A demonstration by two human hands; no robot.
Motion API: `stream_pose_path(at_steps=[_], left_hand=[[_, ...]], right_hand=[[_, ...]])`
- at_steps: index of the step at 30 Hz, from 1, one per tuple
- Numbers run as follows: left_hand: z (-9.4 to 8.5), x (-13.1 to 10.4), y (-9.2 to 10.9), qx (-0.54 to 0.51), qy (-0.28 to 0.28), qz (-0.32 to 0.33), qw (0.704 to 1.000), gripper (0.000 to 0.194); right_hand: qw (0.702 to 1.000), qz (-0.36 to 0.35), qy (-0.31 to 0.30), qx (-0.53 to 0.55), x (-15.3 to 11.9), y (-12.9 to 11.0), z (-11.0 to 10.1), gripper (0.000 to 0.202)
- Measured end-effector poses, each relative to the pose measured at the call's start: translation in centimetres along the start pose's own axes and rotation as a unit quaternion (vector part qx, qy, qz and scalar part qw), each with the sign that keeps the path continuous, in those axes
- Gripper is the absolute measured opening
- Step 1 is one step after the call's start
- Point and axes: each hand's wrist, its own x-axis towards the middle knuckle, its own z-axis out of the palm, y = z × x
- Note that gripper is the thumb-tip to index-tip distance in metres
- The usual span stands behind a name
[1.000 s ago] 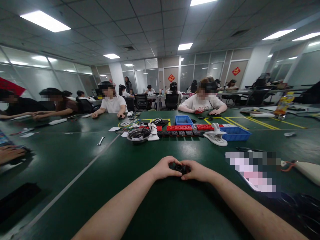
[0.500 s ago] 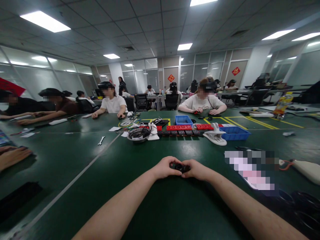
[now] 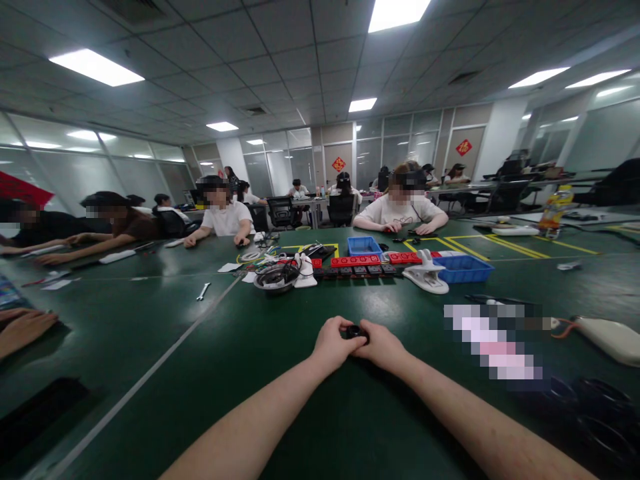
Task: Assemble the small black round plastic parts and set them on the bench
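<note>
A small black part (image 3: 355,331) with a round, ring-like opening facing up sits between my two hands, just over the green tabletop. My left hand (image 3: 333,345) is closed on its left side, thumb at the near edge and fingers behind. On the right side, the curled fingers of my right hand (image 3: 381,343) grip the same piece. The fingers cover most of the part, so its exact kind cannot be made out.
Beyond my hands lie red and black power strips (image 3: 356,261), a white clip stand (image 3: 427,272), a metal bowl (image 3: 275,280) and a blue bin (image 3: 465,268). A wrench (image 3: 203,291) lies left, a blurred-out phone-like item (image 3: 495,343) right. Co-workers sit around the table.
Both hands have drawn closer together around the black part. It has turned, and its round opening shows more plainly. The camera view has tilted slightly up.
</note>
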Motion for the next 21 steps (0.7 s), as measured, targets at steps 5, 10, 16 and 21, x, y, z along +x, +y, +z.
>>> stream_pose_path(at_steps=[5,10,16,21], left_hand=[[0.4,-0.3,0.1,0.043,0.033,0.017,0.998,0.033],[-1.0,0.4,-0.2,-0.014,-0.072,0.030,0.997,0.037],[-2.1,1.1,-0.5,-0.115,-0.224,0.037,0.967,0.041],[-1.8,1.3,-1.0,-0.125,-0.227,0.024,0.965,0.044]], right_hand=[[0.996,0.029,0.045,-0.069,-0.5,-0.8,1.0,0.020],[1.000,-0.011,0.003,0.006,-0.3,-0.1,0.1,0.040],[0.968,-0.130,-0.122,0.177,-0.1,0.8,-2.1,0.045],[0.954,-0.109,-0.172,0.218,0.2,1.2,-2.0,0.038]])
